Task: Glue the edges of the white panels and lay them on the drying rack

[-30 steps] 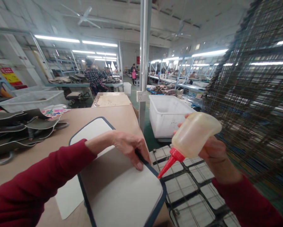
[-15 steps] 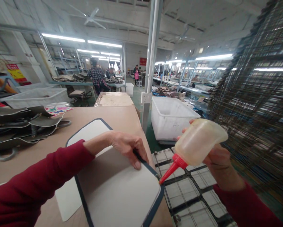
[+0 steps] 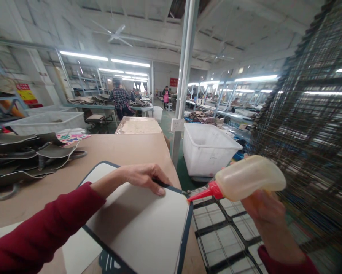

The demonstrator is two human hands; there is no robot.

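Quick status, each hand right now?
Left hand: closed on the edge of a flat white panel with dark-blue trim.
Right hand: closed around a translucent cream squeeze bottle with a red conical nozzle.

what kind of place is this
Probably a factory workshop, perhaps for bags: there's a pile of grey pieces with handles, tube lights above workbenches, and a large white bin.

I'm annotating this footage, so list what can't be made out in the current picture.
In the head view:
- Most fingers of the right hand: hidden behind the bottle.
- Near end of the dark-edged panel: cut off by the bottom edge.
- Writing on the red wall sign: too small.
- Marking on the white bin: too small and faint.
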